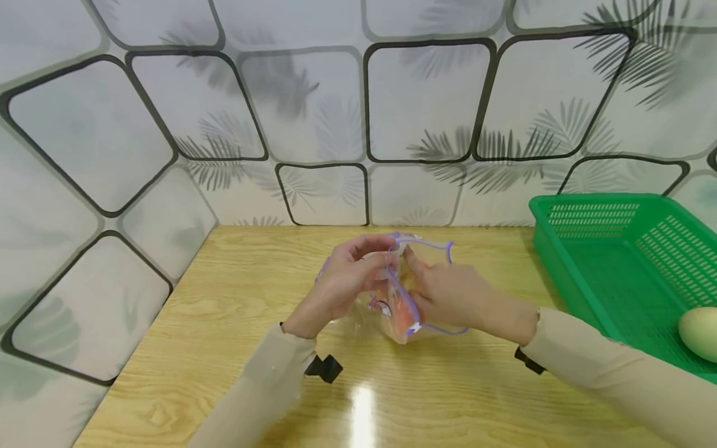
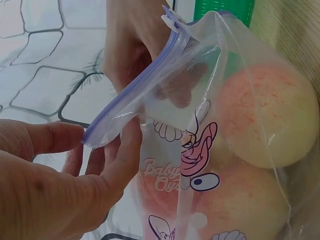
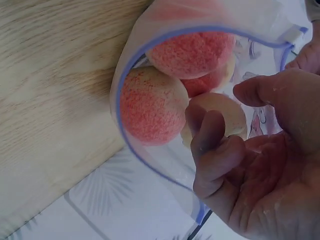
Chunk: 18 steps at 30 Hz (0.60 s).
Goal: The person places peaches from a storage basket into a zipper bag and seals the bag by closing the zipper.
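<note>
1. The left hand [image 1: 346, 274] comes up from the near side, thumb and fingers pinching the purple zip edge of a printed clear zip bag [image 2: 200, 150]
2. The right hand [image 1: 454, 291] reaches across from the right, its fingers inside the bag's mouth, loosely bent, thumb held apart from them; it grips nothing
3. The bag sits on the wood-grain table [image 1: 213, 311], between the two hands, its mouth spread toward the right hand
4. Pink-and-yellow peaches [image 3: 152, 107] lie together inside the bag, just beyond the right fingertips
5. A green plastic basket [image 1: 571, 280] stands to the right, a pale round fruit [image 1: 700, 333] inside it
</note>
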Available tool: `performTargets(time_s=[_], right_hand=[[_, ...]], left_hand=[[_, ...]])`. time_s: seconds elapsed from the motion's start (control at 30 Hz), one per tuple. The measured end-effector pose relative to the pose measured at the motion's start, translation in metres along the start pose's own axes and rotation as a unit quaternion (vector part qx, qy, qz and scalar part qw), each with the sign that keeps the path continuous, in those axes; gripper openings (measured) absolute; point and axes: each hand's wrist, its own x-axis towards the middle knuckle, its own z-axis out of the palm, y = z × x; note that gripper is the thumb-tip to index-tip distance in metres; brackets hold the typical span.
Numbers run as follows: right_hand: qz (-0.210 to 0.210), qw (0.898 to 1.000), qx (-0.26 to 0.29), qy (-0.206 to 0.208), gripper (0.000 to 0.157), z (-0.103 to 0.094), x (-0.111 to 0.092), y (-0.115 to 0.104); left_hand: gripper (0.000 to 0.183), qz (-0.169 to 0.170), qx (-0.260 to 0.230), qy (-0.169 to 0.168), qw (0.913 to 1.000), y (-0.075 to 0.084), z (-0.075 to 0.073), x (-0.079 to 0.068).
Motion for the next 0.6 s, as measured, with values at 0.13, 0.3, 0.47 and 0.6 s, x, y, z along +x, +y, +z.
performTargets(time_s=[0.13, 0.3, 0.47, 0.6], right_hand=[[-0.003, 1.0, 0.018, 0.006, 0.067, -0.003, -0.002, 0.004], [-0.018, 0.999, 0.028, -0.012, 0.066, -0.003, -0.007, 0.005], [-0.002, 0.999, 0.03, -0.035, 0.065, -0.013, -0.009, 0.011], [-0.008, 0.998, 0.035, -0.06, 0.057, -0.036, -0.022, 0.022]], left_hand=[[0.033, 0.003, -0.005, 0.004, 1.0, -0.001, 0.001, 0.006], [0.032, 0.001, 0.004, 0.017, 0.9999, -0.002, 0.002, 0.012], [0.033, 0.007, 0.008, 0.033, 0.9994, -0.002, 0.003, 0.015], [0.034, 0.003, 0.007, 0.042, 0.9991, -0.003, 0.003, 0.016]])
